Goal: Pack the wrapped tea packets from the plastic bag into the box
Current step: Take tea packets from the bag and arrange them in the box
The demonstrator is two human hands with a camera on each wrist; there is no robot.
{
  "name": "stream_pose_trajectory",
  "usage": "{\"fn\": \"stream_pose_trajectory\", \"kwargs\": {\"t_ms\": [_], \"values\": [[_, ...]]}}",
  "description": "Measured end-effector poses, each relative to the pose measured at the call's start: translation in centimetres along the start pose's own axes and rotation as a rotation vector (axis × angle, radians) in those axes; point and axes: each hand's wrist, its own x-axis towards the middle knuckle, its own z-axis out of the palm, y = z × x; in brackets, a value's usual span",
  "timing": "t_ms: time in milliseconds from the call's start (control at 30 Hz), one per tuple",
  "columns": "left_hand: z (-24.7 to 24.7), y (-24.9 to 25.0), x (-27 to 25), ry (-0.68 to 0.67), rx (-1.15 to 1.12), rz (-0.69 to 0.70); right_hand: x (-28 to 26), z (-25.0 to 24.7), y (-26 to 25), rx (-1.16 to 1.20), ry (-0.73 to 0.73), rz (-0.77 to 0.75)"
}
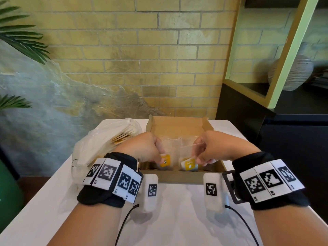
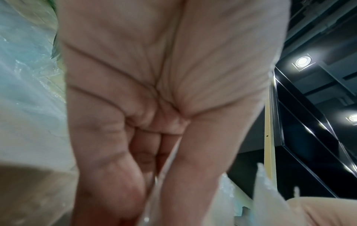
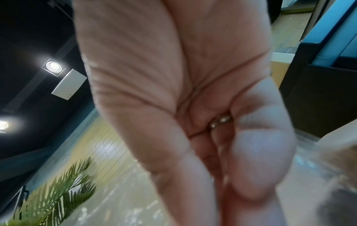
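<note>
Tea packets (image 1: 165, 161) hung over the box (image 1: 177, 127), two yellow ones showing inside a clear wrap (image 1: 177, 145) stretched between both hands. Left hand (image 1: 142, 148) had its fingers curled tight, pinching the wrap's left edge above the box's near-left part. Right hand (image 1: 218, 148) mirrored it, fingers curled and pinching the right edge above the box's near-right part. The second yellow packet (image 1: 189, 164) sat tilted just beside the first, low near the box's front wall; whether either touched the box floor could not be told.

From the left wrist view, the left hand (image 2: 154, 91) filled the frame, fingers (image 2: 108, 152) folded in against the thumb with a thin clear film edge running down between them. Crinkled clear plastic showed at the lower right there. From the right wrist view, the right hand (image 3: 183, 91) was folded the same way, a ring (image 3: 220, 120) on one curled finger; the picture was blurred, so what the fingertips pinched could not be made out from that side.

Plastic bag (image 1: 99, 148) lay just left of the box, touching or nearly touching its left wall, with more pale packets stacked inside it. Box sat open on a white table (image 1: 177, 219), flaps up at the far side. Both wrists wore black bands (image 1: 110, 181) with square printed markers, in front of the box. A brick wall (image 1: 159, 59) stood behind the box, palm fronds (image 1: 21, 38) far left of it, and a ribbed vase (image 1: 292, 73) on a shelf far right of it.
</note>
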Motion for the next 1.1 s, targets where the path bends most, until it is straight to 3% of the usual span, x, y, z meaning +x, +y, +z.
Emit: {"fn": "stream_pose_trajectory", "kwargs": {"t_ms": [133,367,700,867,1000,1100], "values": [[0.2,0.2,-0.1,0.009,0.021,-0.009,0.1,0.1,0.1,0.013,0.012,0.001],[-0.3,0.1,0.1,0.123,-0.152,0.038,-0.2,-0.3,0.0,0.121,0.159,-0.107],[-0.9,0.2,0.4,0.356,-0.412,0.244,-0.4,-0.4,-1.0,-0.109,0.403,-0.251],[-0.9,0.4,0.2,0.360,-0.286,0.287,0.1,0.4,-1.2,-0.370,0.313,-0.217],[-0.7,0.3,0.2,0.269,-0.147,0.271,0.4,1.3,-0.9,-0.398,0.180,-0.093],[-0.8,0.3,0.2,0.273,-0.135,0.267,0.2,1.1,-0.7,-0.403,0.174,-0.074]]}}
